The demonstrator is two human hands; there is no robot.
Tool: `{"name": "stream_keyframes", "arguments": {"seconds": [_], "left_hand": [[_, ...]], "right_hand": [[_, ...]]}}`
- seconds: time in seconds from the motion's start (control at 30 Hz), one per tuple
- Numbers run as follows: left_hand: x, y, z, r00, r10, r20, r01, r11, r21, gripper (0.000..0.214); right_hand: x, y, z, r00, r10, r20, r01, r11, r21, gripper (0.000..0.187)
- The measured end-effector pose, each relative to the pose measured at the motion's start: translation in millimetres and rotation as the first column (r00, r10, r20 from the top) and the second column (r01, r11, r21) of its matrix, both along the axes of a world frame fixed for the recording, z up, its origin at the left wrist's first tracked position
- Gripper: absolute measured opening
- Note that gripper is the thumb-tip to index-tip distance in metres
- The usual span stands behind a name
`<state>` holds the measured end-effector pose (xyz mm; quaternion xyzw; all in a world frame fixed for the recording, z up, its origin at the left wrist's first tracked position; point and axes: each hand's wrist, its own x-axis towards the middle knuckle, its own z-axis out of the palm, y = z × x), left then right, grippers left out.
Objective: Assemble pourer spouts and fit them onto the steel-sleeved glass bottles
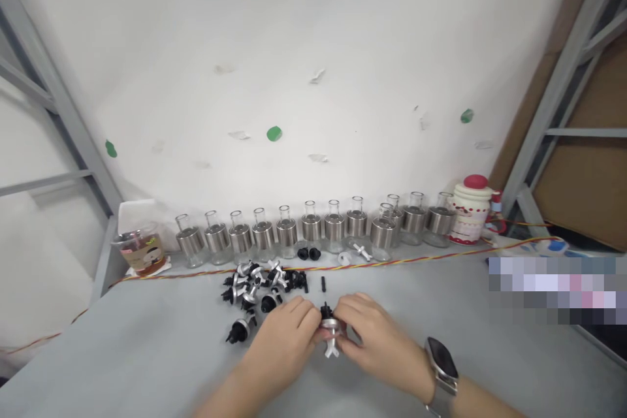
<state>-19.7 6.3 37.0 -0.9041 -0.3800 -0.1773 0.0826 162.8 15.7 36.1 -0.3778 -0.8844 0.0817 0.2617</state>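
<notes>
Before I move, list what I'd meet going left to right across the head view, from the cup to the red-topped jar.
Cup, leftmost bottle, left hand, black-and-silver fitting held in both hands, right hand, wristwatch, red-topped jar.

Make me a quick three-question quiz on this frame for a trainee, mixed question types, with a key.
1. Which of the person's wrists has the smartwatch on it?
2. True or false: only the left hand is touching the black-and-silver fitting.
3. Fill in: just past the right end of the row of glass bottles stands a white canister with a ___ top.

Key:
1. The right.
2. False; the right hand has its fingers on it too.
3. Red.
</notes>
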Motion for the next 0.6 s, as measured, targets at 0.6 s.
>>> {"name": "stream_keyframes", "arguments": {"seconds": [0.6], "left_hand": [[13.2, -5.5, -21.7, 0.974, -0.1, -0.203, 0.111, 0.993, 0.042, 0.006]], "right_hand": [[1.1, 1.4, -22.4, 0.959, 0.104, 0.264, -0.119, 0.992, 0.041, 0.006]]}}
